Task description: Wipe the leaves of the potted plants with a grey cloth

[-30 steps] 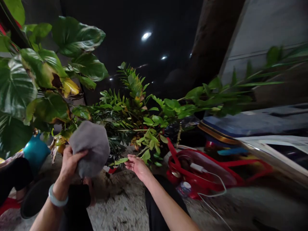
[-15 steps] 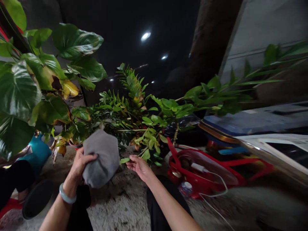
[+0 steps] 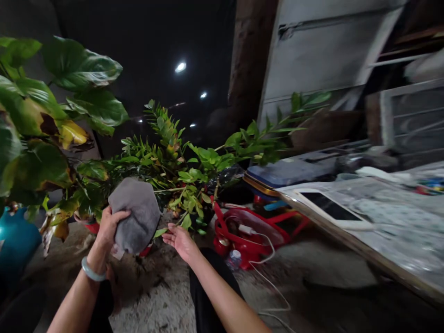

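Note:
My left hand (image 3: 110, 227), with a pale bangle on its wrist, grips a grey cloth (image 3: 136, 216) by its left side, thumb on top. To the right, my right hand (image 3: 180, 241) reaches in under a leafy green stem (image 3: 189, 201), its fingers pressed together at a small green leaf (image 3: 160, 232) near the cloth's edge. Green plants with narrow leaves (image 3: 163, 134) rise behind both hands. On the left hang broad leaves with yellow and brown patches (image 3: 74, 134).
Right of my knee a red basket (image 3: 249, 245) holds a white plug and cable (image 3: 246, 229). Farther right, a table (image 3: 388, 203) bears a white tablet (image 3: 333, 210). A turquoise object (image 3: 17, 240) stands at the far left, and a red pot (image 3: 90, 225) sits behind my left hand.
The view has swung to the right, showing more of the table. Both hands keep nearly the same pose, and the cloth is still in my left hand.

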### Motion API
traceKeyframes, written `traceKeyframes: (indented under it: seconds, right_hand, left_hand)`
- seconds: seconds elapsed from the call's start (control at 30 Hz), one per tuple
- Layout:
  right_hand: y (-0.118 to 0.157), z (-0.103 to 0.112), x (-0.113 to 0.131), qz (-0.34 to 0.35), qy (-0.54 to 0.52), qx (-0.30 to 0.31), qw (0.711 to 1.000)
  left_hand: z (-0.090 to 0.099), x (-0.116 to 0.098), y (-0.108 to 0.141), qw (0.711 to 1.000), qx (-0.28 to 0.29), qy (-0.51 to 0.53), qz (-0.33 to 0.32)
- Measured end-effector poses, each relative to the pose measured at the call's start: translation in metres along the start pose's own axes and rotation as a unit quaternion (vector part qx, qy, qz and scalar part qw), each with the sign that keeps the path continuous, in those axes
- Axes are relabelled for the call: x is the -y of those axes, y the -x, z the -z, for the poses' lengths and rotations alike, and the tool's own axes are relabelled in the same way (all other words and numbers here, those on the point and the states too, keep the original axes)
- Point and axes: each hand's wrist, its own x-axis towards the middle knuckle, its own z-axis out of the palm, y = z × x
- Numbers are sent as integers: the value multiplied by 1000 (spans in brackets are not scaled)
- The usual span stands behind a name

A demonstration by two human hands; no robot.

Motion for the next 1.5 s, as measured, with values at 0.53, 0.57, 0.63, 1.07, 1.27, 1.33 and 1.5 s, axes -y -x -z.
traceKeyframes:
  seconds: [0.53,0.57,0.63,1.07,1.27,1.33,1.5]
  right_hand:
    - [0,4,12,-16,16,29,999]
    - [0,2,11,-14,12,31,999]
    - [1,-1,9,-10,7,32,999]
    - [-7,4,-1,-27,61,-14,998]
    - [-1,2,-3,-13,34,12,999]
    - [0,7,0,-21,43,9,999]
    - [-2,11,5,-27,44,22,998]
  left_hand:
    - [23,-21,-4,999,-28,15,-22]
    - [23,-21,-7,996,-71,32,-43]
    - [20,-8,-9,992,-119,34,-41]
    - [49,-19,19,978,-157,137,-10]
    - [38,48,25,985,-83,28,149]
    - [44,58,44,979,-11,23,202]
    - [55,3,50,984,-55,104,135]
